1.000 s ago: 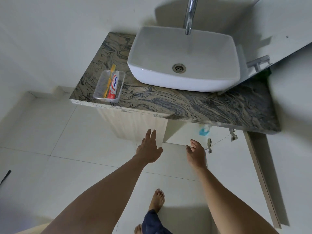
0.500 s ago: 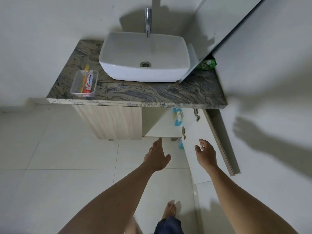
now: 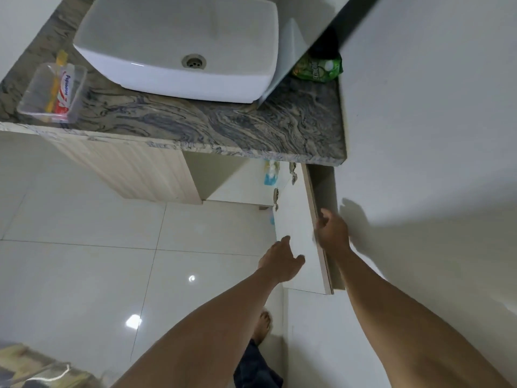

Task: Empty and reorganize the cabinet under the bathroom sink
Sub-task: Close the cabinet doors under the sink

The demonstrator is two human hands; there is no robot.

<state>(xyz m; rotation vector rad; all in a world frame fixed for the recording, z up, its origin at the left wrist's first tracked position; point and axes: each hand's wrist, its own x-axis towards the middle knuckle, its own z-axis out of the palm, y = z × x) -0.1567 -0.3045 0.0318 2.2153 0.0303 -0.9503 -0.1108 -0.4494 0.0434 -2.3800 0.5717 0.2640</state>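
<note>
The cabinet under the marble countertop [image 3: 223, 127] has its right door [image 3: 293, 219] swung open toward me, white inner face showing. My right hand [image 3: 333, 231] is at the door's outer edge, fingers curled over it. In front of the door's inner face, my left hand [image 3: 282, 261] hovers with relaxed fingers and holds nothing. Inside the opening, a blue and white package [image 3: 271, 173] shows just under the countertop; most of the interior is hidden. The left door [image 3: 140, 169], pale wood grain, is closed.
A white basin [image 3: 181, 46] sits on the countertop. A clear tray [image 3: 30, 105] with toothpaste and a yellow toothbrush stands at its left end, a green packet [image 3: 319, 68] at the right. A white wall runs along the right. Glossy floor tiles [image 3: 84, 247] spread to the left.
I have moved closer and to the right. My right hand went from open in the air to the open door's edge. My left hand shifted right, in front of the door.
</note>
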